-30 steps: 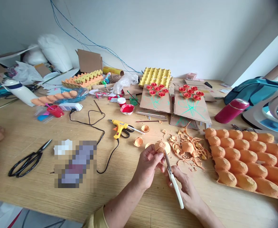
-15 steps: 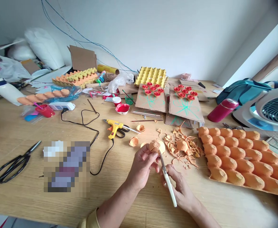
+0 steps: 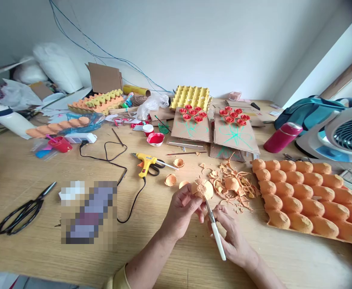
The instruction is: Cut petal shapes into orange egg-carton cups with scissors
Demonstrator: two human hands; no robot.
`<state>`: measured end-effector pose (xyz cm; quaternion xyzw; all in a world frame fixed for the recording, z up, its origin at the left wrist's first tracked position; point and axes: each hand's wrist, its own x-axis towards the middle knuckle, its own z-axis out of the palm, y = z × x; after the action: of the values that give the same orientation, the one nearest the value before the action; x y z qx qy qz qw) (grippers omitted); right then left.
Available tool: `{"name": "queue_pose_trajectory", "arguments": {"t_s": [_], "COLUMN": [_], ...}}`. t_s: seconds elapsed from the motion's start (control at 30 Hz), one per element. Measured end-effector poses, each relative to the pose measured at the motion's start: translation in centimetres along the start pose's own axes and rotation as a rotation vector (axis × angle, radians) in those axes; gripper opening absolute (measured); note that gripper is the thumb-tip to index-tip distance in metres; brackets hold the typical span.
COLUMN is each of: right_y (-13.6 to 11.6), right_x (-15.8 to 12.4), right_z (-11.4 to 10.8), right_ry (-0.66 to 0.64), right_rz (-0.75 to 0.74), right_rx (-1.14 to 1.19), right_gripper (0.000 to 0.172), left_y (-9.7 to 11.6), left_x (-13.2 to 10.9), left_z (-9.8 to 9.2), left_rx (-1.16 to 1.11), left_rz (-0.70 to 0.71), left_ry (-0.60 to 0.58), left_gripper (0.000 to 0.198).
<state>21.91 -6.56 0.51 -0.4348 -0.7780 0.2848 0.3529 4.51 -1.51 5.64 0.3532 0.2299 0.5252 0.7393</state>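
Observation:
My left hand (image 3: pixel 182 209) pinches a small orange egg-carton cup (image 3: pixel 203 188) and holds it just above the wooden table (image 3: pixel 37 249). My right hand (image 3: pixel 233 235) is closed round white-handled scissors (image 3: pixel 215 229), whose blades point up into the cup's edge. A heap of orange cardboard trimmings (image 3: pixel 233 185) lies right behind the cup. Two cut cups (image 3: pixel 170 180) rest on the table to the left of it.
An orange egg tray (image 3: pixel 311 200) fills the right side. A yellow glue gun (image 3: pixel 146 162) with its black cord, black scissors (image 3: pixel 22 208), cardboard panels with red paper flowers (image 3: pixel 236 128), a red bottle (image 3: pixel 282 137), a fan (image 3: pixel 344 134) and a yellow egg tray (image 3: pixel 191 95) surround the work spot.
The view has shifted slightly. My hands keep their grip on the cup and scissors; the cup has turned a little in my left fingers.

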Motion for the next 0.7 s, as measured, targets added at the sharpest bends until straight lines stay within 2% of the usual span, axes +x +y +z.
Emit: {"name": "queue_pose_trajectory", "arguments": {"t_s": [0.37,0.7], "right_y": [-0.31,-0.3], "right_x": [0.07,0.12], "right_z": [0.25,0.32], "right_ry": [-0.043,-0.052], "right_rz": [0.107,0.156], "right_rx": [0.161,0.175], "right_gripper": [0.017,0.017], "left_y": [-0.32,-0.38], "left_x": [0.27,0.31], "left_z": [-0.13,0.03], "left_rx": [0.008,0.03], "left_rz": [-0.029,-0.035], "left_ry": [0.094,0.144], "left_gripper": [0.025,0.022]}}
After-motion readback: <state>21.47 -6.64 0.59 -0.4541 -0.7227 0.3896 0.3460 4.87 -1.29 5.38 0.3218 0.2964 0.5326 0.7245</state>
